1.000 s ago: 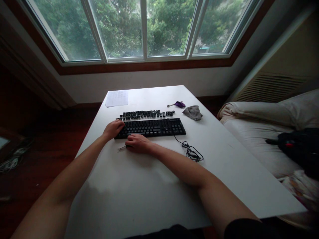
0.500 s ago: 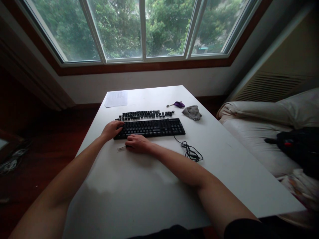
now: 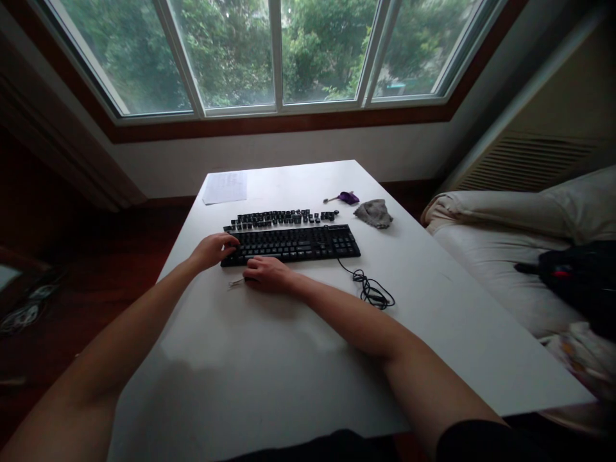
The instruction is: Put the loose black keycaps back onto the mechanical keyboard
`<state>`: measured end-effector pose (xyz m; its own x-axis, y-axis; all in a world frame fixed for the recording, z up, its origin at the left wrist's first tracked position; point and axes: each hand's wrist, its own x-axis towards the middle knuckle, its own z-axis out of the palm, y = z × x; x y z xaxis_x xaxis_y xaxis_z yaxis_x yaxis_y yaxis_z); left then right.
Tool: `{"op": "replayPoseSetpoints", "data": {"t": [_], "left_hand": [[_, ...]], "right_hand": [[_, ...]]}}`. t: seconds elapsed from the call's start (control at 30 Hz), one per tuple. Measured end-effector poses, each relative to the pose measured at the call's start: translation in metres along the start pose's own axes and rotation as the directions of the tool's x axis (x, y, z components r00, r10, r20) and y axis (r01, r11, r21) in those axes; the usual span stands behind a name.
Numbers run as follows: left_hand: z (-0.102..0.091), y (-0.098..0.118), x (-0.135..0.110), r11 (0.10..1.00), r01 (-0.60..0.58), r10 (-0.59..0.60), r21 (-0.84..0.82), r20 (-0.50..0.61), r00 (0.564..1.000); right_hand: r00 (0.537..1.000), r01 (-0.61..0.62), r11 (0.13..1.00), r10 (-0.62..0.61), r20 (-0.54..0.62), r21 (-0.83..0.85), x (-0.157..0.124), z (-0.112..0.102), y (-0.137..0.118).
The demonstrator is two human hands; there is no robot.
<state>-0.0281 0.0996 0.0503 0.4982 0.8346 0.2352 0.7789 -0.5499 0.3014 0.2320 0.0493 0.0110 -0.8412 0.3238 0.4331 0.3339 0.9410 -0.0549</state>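
A black keyboard (image 3: 298,244) lies across the white table. My left hand (image 3: 212,250) is at its left end, fingertips and thumb drawn together over the keys; anything between them is too small to make out. Just in front of the keyboard's lower left edge, my right hand (image 3: 269,274) rests near the tabletop with its fingers curled around a keycap puller (image 3: 235,282), whose thin wire prongs stick out to the left. Behind the keyboard, several loose black keycaps (image 3: 269,219) stand in rows.
Coiled black cable (image 3: 373,292) lies right of the keyboard. Farther back are a grey cloth (image 3: 374,213), a purple-handled brush (image 3: 347,197) and a sheet of paper (image 3: 225,187). A pale sofa (image 3: 486,244) with a black bag (image 3: 577,276) stands to the right of the table.
The view has shifted slightly, so the table's contents appear a little higher. Both hands keep nearly the same places; the left fingers have shifted a little at the keyboard's left end.
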Motion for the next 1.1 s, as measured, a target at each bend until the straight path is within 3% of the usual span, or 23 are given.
{"op": "replayPoseSetpoints", "data": {"t": [0.33, 0.73, 1.1], "left_hand": [[0.005, -0.006, -0.001, 0.992, 0.082, -0.085, -0.094, -0.028, 0.996], [0.008, -0.005, -0.004, 0.991, 0.083, -0.089, -0.101, -0.056, 0.994], [0.000, 0.009, 0.001, 0.999, -0.028, 0.029, 0.045, -0.024, 0.999]], "right_hand": [[1.000, 0.001, 1.000, -0.001, 0.002, 0.012, -0.001, 0.006, 0.003], [1.000, -0.003, 1.000, 0.003, -0.006, -0.001, -0.001, 0.006, 0.003], [1.000, -0.004, 1.000, 0.004, -0.004, -0.006, -0.001, 0.004, 0.003]]}}
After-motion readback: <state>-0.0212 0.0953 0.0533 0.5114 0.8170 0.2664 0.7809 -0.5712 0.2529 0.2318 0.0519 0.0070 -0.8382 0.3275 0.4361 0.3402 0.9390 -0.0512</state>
